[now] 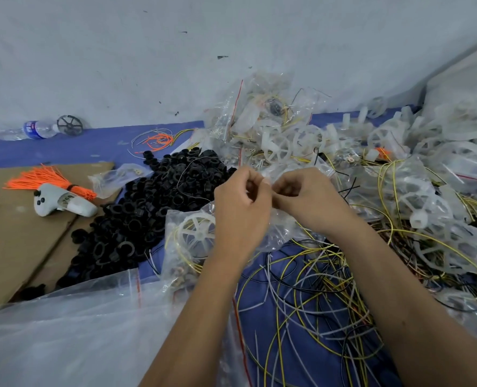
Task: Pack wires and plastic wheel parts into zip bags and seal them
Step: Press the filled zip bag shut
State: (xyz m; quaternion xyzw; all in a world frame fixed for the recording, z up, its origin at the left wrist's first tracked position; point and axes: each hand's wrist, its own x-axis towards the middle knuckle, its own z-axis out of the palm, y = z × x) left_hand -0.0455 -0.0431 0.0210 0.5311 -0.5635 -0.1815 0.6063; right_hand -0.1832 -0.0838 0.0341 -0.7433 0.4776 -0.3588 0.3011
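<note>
Right, both hands are up at the middle of the mess, knuckles nearly meeting. The left hand has its fingers curled in, pinching the top edge of a clear zip bag, and the right hand pinches that same edge just beside it, thumb and fingers closed on the plastic. The bag hangs below the hands and spreads to the left, and through it you can see a white plastic wheel and loops of yellow wire. Whether the strip is sealed between the fingers, I cannot tell.

Under the forearms, loose wires in yellow, white and black sprawl over the blue mat. To the right, a heap of white wheels mixed with more filled bags. To the left of the hands, a big pile of black rings. Further left, on brown cardboard, an orange wire bundle lies touching a white controller. At the back by the wall, a water bottle on its side, next to a dark wheel. A stack of empty clear bags fills the near left corner.
</note>
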